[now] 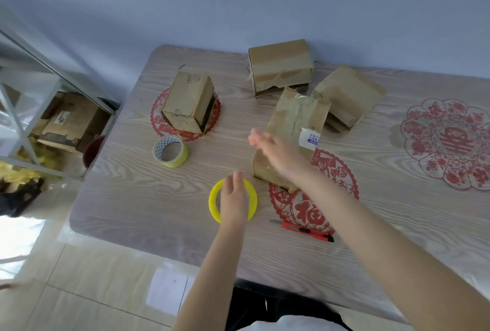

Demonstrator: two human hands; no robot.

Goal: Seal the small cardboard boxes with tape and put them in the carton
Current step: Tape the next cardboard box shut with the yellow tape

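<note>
While neither hand grips anything, step: reaching for tape to seal the nearest box (294,123); judged early, with no box packed.
Next move: calls for closing fingers on the flat roll (213,202), finding its free end, and steadying the box.
Table (397,224): wood-grain, bearing everything below except the carton.
Carton (71,121): one brown one on a shelf at nine o'clock, off the table; cannot tell if it is the destination.
Small cardboard boxes: four; the nearest box at centre, others at ten (185,99), twelve (279,65) and two o'clock (347,94).
Right hand (275,153): blurred, fingers straight, over the nearest box, holding nothing.
Left hand (233,198): fingers straight, over the flat roll; contact unclear.
Tape rolls: two; the flat roll at seven o'clock, the tilted roll (180,159) at nine.
Utility knife (305,230): one, red, at six o'clock.
</note>
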